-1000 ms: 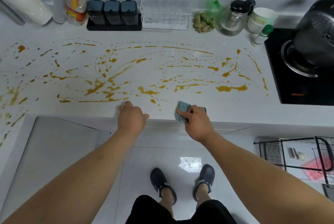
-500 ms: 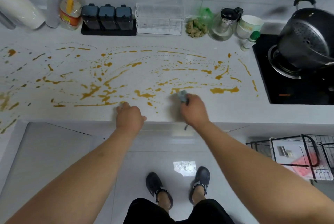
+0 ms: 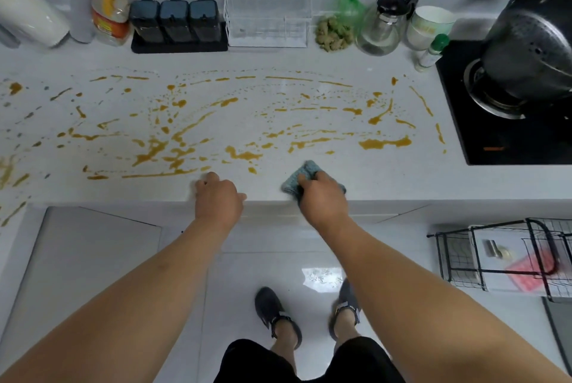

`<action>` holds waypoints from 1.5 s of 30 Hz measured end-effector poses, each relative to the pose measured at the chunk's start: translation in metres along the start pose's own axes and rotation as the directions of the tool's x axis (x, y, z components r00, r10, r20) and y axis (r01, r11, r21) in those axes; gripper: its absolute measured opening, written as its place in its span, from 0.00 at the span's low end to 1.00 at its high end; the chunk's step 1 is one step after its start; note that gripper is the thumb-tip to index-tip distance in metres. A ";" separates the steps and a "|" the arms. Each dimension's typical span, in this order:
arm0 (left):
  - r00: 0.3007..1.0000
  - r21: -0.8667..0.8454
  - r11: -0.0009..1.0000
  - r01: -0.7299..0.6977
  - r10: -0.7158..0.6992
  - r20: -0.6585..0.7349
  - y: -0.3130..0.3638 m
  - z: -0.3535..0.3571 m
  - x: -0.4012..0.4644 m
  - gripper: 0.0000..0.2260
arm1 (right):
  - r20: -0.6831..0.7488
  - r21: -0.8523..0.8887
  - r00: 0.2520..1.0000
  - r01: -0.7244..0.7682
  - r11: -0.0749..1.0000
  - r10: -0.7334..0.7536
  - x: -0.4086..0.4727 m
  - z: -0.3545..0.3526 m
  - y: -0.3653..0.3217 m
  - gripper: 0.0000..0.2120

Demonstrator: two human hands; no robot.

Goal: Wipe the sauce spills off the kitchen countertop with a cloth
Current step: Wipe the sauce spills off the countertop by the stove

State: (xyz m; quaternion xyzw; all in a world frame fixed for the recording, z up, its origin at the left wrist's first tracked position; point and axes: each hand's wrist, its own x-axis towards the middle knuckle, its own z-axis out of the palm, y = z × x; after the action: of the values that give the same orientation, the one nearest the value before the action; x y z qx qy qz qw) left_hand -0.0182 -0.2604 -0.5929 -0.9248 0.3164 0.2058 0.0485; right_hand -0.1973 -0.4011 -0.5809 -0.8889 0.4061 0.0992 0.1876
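Observed at the outset of the wiping step, with nearly all the work judged outstanding. Right hand (image 3: 323,200) found at the lower centre of the frame, fingers curled round a bunched blue-grey cloth (image 3: 301,177) and pressing it onto the table (image 3: 387,178) near its front edge. Left hand (image 3: 218,198) noted just to the left, resting at the same edge, fingers curled under and holding nothing visible. Sauce spills (image 3: 383,143) recorded as orange streaks and spots across the middle of the frame, from the far left border to beside the black hob (image 3: 507,141) at right; nearest drops lying just above and left of the cloth. Next move judged to require pushing the cloth up the frame into those drops under steady pressure, then sweeping sideways in overlapping passes, short of the containers along the upper edge.
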 end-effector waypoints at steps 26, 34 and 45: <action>1.000 -0.163 0.986 -0.021 0.022 0.007 -0.012 -0.011 -0.016 0.20 | -0.107 0.050 0.979 0.180 0.982 -0.174 0.010 -0.015 -0.047 0.21; 0.998 -0.248 0.968 -0.045 0.035 -0.043 -0.021 -0.009 -0.021 0.20 | 0.134 -0.150 0.937 0.342 0.928 -0.324 0.025 0.025 -0.096 0.28; 1.000 -0.165 0.986 -0.026 0.029 0.013 -0.010 -0.010 -0.030 0.31 | 0.064 -0.185 0.987 -0.135 0.973 0.149 -0.010 -0.041 0.104 0.33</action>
State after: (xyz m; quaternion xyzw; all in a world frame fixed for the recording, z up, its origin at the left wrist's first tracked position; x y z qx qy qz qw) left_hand -0.0296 -0.2376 -0.5717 -0.9195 0.3104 0.2393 -0.0287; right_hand -0.2815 -0.4734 -0.5667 -0.8665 0.4502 0.1828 0.1145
